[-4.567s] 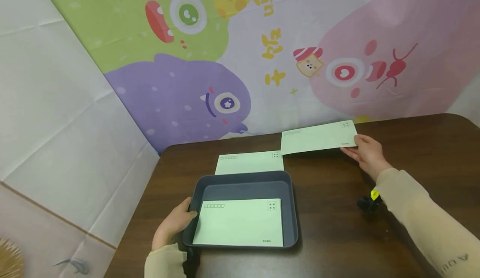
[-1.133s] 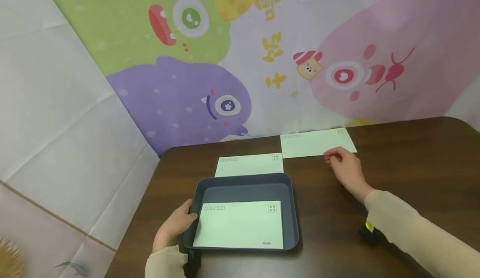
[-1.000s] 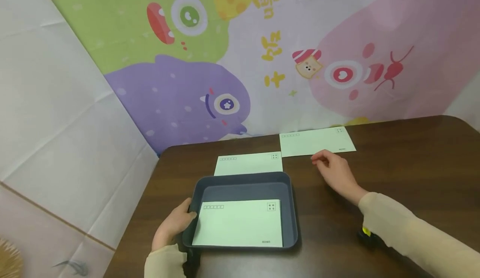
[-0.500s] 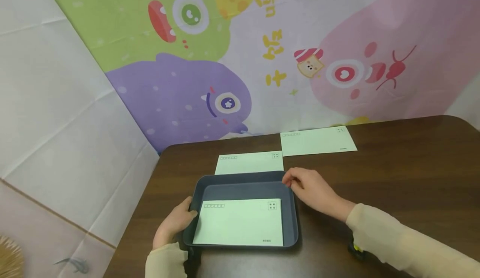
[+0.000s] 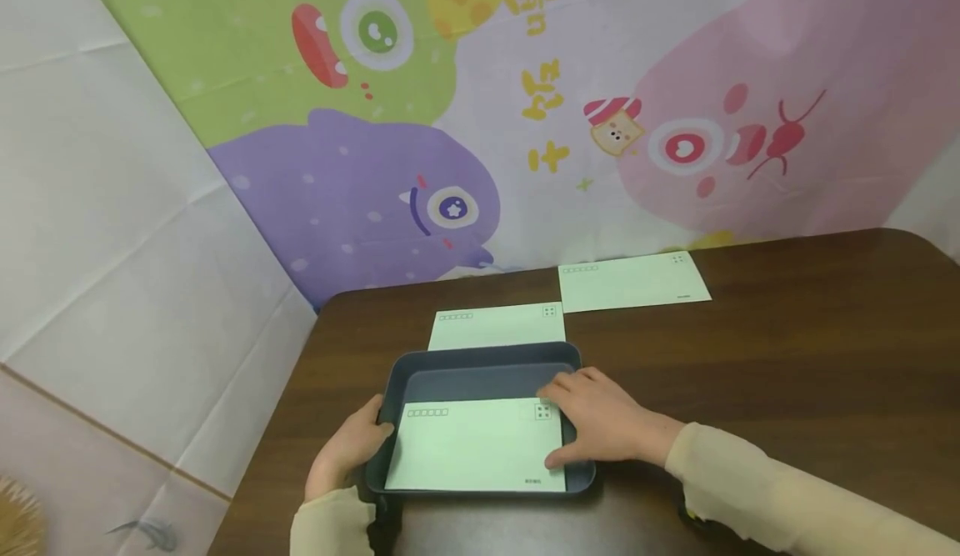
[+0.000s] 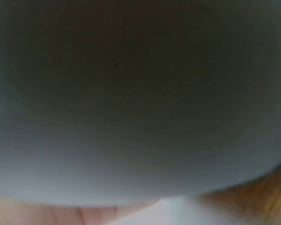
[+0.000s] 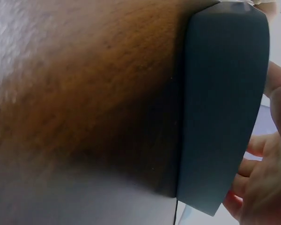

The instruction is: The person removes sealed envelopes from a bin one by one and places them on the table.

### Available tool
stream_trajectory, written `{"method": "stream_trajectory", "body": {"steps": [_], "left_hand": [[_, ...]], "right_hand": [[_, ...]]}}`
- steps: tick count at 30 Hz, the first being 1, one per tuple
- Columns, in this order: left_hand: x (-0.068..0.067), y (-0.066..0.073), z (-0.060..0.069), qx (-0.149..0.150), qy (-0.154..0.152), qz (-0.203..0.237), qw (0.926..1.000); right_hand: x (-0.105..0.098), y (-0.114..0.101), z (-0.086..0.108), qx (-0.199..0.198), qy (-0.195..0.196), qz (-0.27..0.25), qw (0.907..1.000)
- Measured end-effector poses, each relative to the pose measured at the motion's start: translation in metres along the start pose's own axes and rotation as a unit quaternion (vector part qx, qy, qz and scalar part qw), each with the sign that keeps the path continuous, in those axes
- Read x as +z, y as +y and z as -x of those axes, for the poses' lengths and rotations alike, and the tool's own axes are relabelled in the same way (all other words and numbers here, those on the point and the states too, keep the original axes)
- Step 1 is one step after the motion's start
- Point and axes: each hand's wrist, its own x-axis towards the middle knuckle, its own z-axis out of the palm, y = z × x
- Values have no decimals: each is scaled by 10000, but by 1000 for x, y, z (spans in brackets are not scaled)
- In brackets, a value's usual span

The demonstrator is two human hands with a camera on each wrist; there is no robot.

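My left hand (image 5: 349, 443) grips the left wall of a dark grey tray (image 5: 465, 383), its thumb over the rim. Pale green envelopes, apparently stacked, lie inside; the top envelope (image 5: 472, 448) shows postcode boxes and a stamp square. My right hand (image 5: 600, 423) reaches over the tray's right rim, thumb and fingers spread at the envelope's right end. Whether it bears on the paper cannot be told. The tray wall (image 7: 225, 108) hides part of these fingers in the right wrist view. A dark, blurred surface fills most of the left wrist view.
Behind the tray lies another envelope (image 5: 498, 327), its near part hidden by the tray. A further envelope (image 5: 633, 283) lies to its right at the back of the brown table (image 5: 787, 339). A cartoon-printed cloth (image 5: 570, 214) hangs behind the table.
My right hand laid its envelope at the back of the table and let go. It then came left and toward me, over the tray's right side. My left hand stayed on the tray.
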Motion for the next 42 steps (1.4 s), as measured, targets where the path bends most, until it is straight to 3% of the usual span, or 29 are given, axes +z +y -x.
{"method": "stream_trajectory", "body": {"steps": [7,16,21,29,36,42], "left_hand": [[0,0,0,56,-22,-35,10000],[1,0,0,104,17,-80,9999],[1,0,1,93,-6,-34,10000],[0,1,2,123,-4,-54,9999],[1,1,2,-17,-144,227,9996],[2,0,0,-8,-160,140,9998]], "right_hand": [[6,-1,0,-27,-61,356,9993],[4,-4,-5,135,-477,771,9958],[2,-5,-6,139,-548,795,9952],[1,-7,-5,119,-471,613,9969],[-1,-9,-6,146,-216,474,9985],[-1,-10,-8,157,-88,424,9989]]}}
